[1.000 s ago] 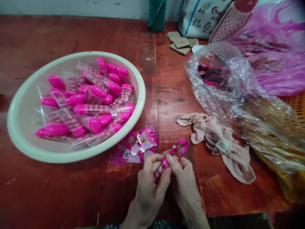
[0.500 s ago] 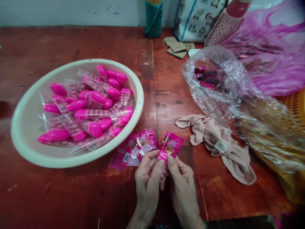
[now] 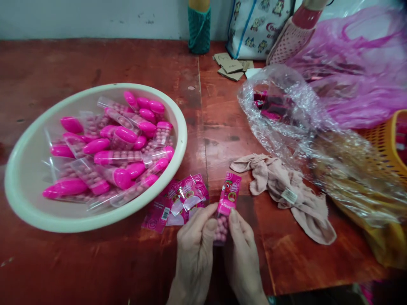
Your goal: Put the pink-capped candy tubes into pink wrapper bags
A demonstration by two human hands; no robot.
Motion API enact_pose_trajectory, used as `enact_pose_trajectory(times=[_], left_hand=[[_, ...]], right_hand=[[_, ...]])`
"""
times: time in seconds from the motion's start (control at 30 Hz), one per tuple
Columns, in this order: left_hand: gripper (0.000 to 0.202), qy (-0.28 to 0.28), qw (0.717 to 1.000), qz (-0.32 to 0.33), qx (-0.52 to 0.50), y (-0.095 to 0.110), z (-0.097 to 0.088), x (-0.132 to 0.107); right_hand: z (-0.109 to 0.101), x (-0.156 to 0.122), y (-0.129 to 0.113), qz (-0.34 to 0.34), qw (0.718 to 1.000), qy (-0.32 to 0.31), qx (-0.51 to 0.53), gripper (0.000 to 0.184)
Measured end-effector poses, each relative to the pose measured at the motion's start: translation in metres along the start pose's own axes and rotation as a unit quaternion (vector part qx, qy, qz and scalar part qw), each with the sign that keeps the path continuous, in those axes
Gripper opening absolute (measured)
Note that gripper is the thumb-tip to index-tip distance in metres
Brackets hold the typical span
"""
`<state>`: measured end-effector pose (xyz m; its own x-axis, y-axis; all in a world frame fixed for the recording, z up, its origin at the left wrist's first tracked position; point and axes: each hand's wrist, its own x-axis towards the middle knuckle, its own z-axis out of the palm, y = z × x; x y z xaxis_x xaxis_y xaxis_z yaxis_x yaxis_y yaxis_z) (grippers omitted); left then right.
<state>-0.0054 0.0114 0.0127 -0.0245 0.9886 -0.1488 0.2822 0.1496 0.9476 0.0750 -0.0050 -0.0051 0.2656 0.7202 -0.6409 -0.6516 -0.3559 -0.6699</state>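
Between my two hands, near the table's front edge, is a clear tube of pink balls (image 3: 221, 230). A printed pink wrapper sleeve (image 3: 230, 189) covers its upper part and sticks up past my fingers. My left hand (image 3: 197, 241) grips the tube from the left, thumb toward me. From the right, my right hand (image 3: 241, 243) pinches it with the thumb at the sleeve's lower edge. More flat pink wrapper sleeves (image 3: 191, 190) lie beyond my left hand. To the left, a white basin (image 3: 22, 203) holds several similar tubes with bright pink caps (image 3: 97, 146).
A crumpled beige cloth (image 3: 286, 186) lies right of my hands. Behind it are a clear plastic bag (image 3: 251, 106) with dark pink packets, a pink bag (image 3: 349, 101) and a yellow basket (image 3: 381, 140). Cardboard pieces (image 3: 230, 65) and a green-covered bottle (image 3: 199, 31) stand toward the wall.
My hands have spread slightly apart, so the pink balls below the sleeve now show. The sleeve has turned more upright and looks narrower. The whole view has shifted a little.
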Motion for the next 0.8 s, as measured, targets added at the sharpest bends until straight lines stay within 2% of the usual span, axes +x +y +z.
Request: enact_pose_trajectory(times=[0.1, 0.2, 0.33, 0.53, 0.63, 0.8], left_hand=[[0.019, 0.027, 0.997, 0.055, 0.053, 0.001, -0.01, 0.004], [0.016, 0.03, 0.993, 0.096, 0.056, 0.004, -0.016, 0.01], [0.017, -0.015, 0.976, 0.194, 0.098, 0.009, -0.024, 0.02], [0.019, -0.104, 0.913, 0.33, 0.215, 0.008, -0.033, 0.032], [0.023, -0.138, 0.888, 0.342, 0.273, 0.003, -0.034, 0.034], [0.022, -0.187, 0.869, 0.325, 0.322, -0.004, -0.035, 0.036]], right_hand=[[-0.004, 0.003, -0.006, 0.025, 0.996, -0.071, 0.044, 0.02], [-0.006, 0.002, -0.009, 0.032, 0.993, -0.11, 0.044, 0.02], [-0.003, 0.0, -0.011, 0.051, 0.985, -0.166, 0.015, 0.021], [-0.003, 0.002, -0.015, 0.057, 0.98, -0.189, -0.01, 0.027], [-0.006, 0.003, -0.015, 0.057, 0.98, -0.191, -0.012, 0.029], [-0.008, 0.004, -0.013, 0.068, 0.979, -0.194, -0.003, 0.031]])
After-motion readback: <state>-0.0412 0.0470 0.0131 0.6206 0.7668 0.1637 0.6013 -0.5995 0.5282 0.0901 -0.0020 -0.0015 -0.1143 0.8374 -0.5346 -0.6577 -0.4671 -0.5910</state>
